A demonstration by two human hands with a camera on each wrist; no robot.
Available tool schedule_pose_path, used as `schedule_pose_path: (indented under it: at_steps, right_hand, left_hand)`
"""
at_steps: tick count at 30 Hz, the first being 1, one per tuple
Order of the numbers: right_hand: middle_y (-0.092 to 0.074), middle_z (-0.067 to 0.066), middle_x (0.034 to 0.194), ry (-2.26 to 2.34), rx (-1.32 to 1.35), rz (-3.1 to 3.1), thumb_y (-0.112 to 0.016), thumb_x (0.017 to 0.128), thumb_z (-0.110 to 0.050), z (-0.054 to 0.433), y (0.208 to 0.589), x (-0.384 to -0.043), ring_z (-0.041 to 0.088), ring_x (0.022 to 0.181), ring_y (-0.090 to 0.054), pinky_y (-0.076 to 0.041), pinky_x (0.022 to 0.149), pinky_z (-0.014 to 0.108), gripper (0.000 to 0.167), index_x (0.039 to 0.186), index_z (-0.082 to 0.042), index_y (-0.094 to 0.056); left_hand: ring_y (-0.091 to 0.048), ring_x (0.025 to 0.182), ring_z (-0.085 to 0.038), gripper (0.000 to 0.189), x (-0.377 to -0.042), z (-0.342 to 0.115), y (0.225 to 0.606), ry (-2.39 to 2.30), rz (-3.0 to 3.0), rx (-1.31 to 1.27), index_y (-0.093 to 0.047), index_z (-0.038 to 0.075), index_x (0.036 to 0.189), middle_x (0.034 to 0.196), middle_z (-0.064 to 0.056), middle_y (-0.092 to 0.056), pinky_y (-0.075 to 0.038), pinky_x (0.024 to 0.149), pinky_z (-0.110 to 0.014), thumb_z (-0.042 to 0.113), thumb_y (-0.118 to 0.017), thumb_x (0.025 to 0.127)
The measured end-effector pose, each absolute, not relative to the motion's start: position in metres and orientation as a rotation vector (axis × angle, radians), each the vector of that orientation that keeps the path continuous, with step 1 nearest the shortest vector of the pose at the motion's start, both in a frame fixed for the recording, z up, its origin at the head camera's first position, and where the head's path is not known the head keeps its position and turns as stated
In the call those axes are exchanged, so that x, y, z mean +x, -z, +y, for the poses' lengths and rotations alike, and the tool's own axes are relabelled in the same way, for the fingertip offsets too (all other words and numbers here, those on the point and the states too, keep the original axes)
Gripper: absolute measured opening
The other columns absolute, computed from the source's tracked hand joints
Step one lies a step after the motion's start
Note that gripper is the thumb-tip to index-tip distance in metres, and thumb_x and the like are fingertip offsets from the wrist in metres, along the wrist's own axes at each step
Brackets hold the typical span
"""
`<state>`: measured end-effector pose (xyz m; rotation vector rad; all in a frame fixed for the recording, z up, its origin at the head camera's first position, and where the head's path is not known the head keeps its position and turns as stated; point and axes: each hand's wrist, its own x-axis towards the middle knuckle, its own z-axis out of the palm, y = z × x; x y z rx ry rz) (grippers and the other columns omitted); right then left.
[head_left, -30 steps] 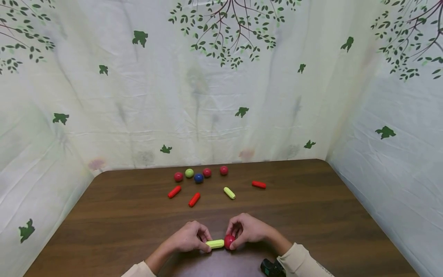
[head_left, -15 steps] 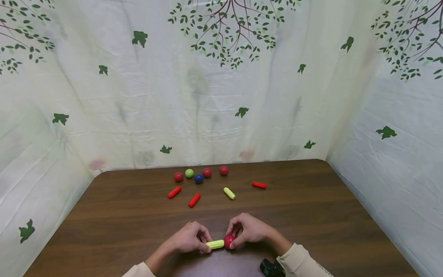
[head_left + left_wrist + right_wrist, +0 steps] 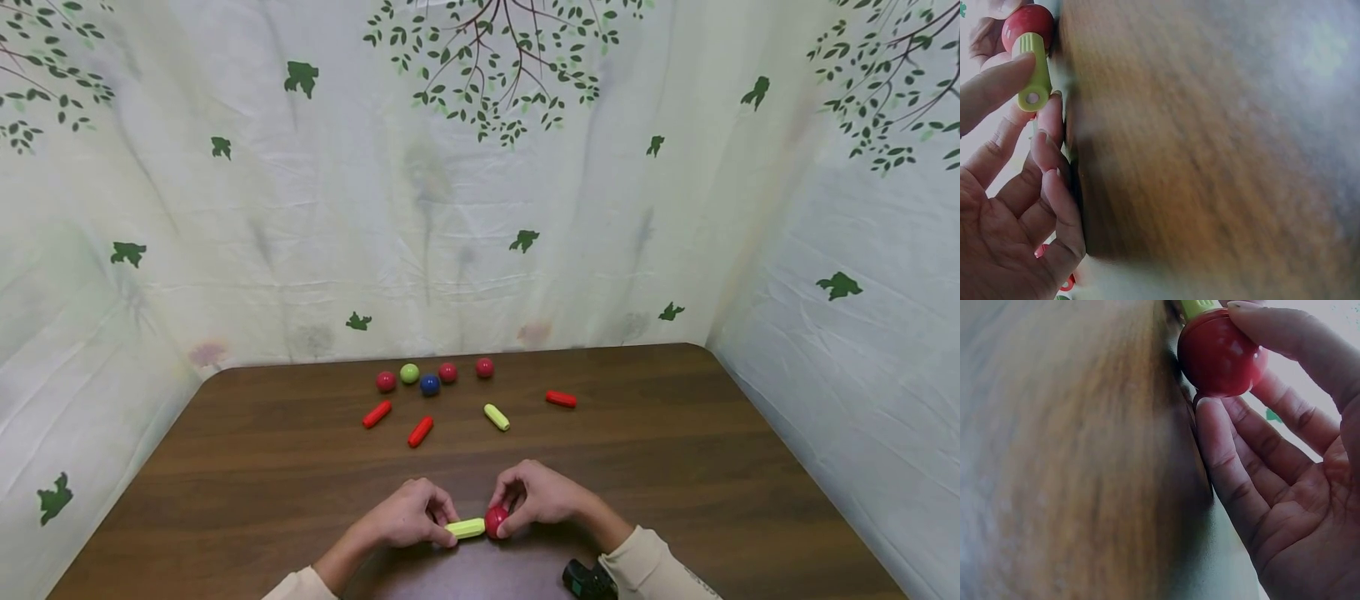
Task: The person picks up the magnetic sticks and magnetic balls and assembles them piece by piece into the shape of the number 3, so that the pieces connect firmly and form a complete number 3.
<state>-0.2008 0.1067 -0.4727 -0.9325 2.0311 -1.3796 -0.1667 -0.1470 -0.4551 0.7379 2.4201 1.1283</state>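
Observation:
Near the front of the table, my left hand (image 3: 411, 512) pinches a yellow-green ridged rod (image 3: 467, 528) between thumb and fingers. A pale round spot shows on the rod's near end (image 3: 1032, 98) in the left wrist view. My right hand (image 3: 542, 497) holds a shiny red ball (image 3: 496, 522) between thumb and fingers. Rod and ball meet end to end, the ball (image 3: 1219, 355) sitting against the rod's tip (image 3: 1199, 306) in the right wrist view. The other fingers of both hands lie close to the tabletop.
Farther back on the wooden table (image 3: 262, 467) lie red balls (image 3: 484, 367), a green ball (image 3: 409, 373), a blue ball (image 3: 430, 384), red rods (image 3: 421, 432) and another yellow-green rod (image 3: 497, 417). A black device (image 3: 588, 578) sits by the right sleeve. Leaf-printed cloth surrounds the table.

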Motion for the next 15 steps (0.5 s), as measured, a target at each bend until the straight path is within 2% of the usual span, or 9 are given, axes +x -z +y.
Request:
schedule_pose_path:
  at_steps: [15]
  right_hand:
    - [-0.067, -0.005, 0.079, 1.396, -0.919, 2.026, -0.081, 0.075, 0.001, 0.1068, 0.4743, -0.2013, 0.005, 0.070, -0.061, -0.050, 0.064, 0.019, 0.017, 0.088, -0.001, -0.069]
  left_hand:
    - [-0.055, 0.063, -0.008, 0.013, -0.1657, -0.1480, 0.4546, -1.189, 2.375, 0.652, -0.073, 0.012, 0.083, 0.069, 0.005, -0.063, -0.041, 0.056, -0.021, 0.008, -0.083, 0.075]
